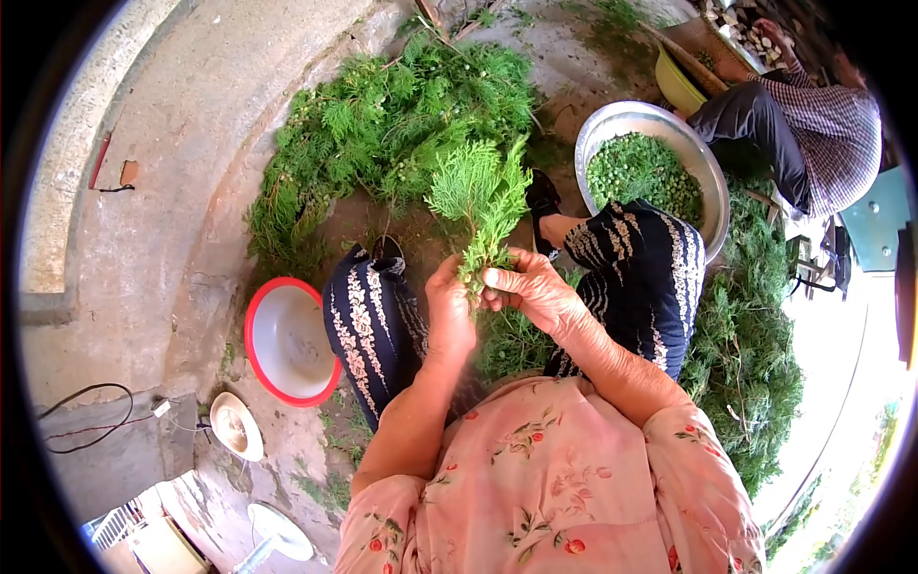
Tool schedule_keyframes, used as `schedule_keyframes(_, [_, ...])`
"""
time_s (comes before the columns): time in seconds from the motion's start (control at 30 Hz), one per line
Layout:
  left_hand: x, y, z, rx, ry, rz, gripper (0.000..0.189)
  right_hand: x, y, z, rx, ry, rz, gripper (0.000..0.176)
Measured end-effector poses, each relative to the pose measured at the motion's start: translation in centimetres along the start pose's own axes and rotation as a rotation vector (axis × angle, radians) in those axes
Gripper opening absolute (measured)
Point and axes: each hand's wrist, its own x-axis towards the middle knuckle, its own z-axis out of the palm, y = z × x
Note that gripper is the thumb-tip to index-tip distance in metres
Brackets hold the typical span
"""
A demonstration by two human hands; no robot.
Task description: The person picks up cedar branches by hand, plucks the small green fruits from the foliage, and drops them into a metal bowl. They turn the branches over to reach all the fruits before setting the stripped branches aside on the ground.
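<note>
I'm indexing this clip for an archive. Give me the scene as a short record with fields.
left hand: left hand grips the sprig low on its stem
right hand: right hand pinches the same sprig near its base
ahead: pile of green branches on the ground
right side: metal basin holding green bits
left side: red-rimmed bowl on the ground
nearby: another person beyond the basin
</note>
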Motion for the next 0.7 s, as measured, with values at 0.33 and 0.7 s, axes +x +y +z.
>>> schedule_keyframes(0.33, [0.1, -0.3, 0.1, 0.117, 0.072, 0.067, 0.015, -0.9, 2.2, 1.5, -0.307, 0.235, -0.410, 0.032])
schedule_keyframes(0.7, [-0.5, 0.3, 0.4, 0.075, 0.036, 0.020, 0.014, -1.2, 0.7, 1.8, -0.321, 0.145, -0.260, 0.012])
